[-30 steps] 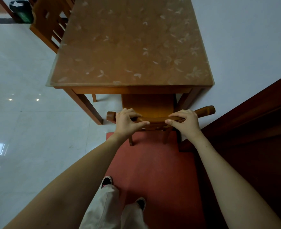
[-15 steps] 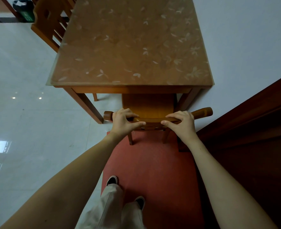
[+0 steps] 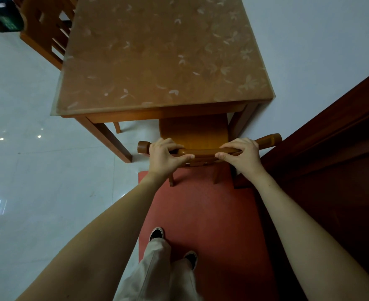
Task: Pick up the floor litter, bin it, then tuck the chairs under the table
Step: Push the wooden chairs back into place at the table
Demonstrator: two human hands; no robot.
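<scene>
A wooden chair (image 3: 193, 132) stands at the near end of the wooden table (image 3: 164, 53), its seat partly under the tabletop. My left hand (image 3: 165, 156) grips the left part of the chair's curved top rail. My right hand (image 3: 240, 155) grips the rail's right part. The chair's two rear legs rest on a red mat (image 3: 203, 213). A second wooden chair (image 3: 46, 29) stands at the table's far left side. A dark bin (image 3: 2, 15) with a green label sits in the far left corner.
A dark wooden door or cabinet (image 3: 335, 159) runs close along the right of the chair. A white wall lies behind the table on the right. Glossy white floor tiles (image 3: 38, 181) spread to the left. My feet stand on the red mat.
The chair has slid a little further under the table with both hands on its top rail. I have stepped forward on the mat.
</scene>
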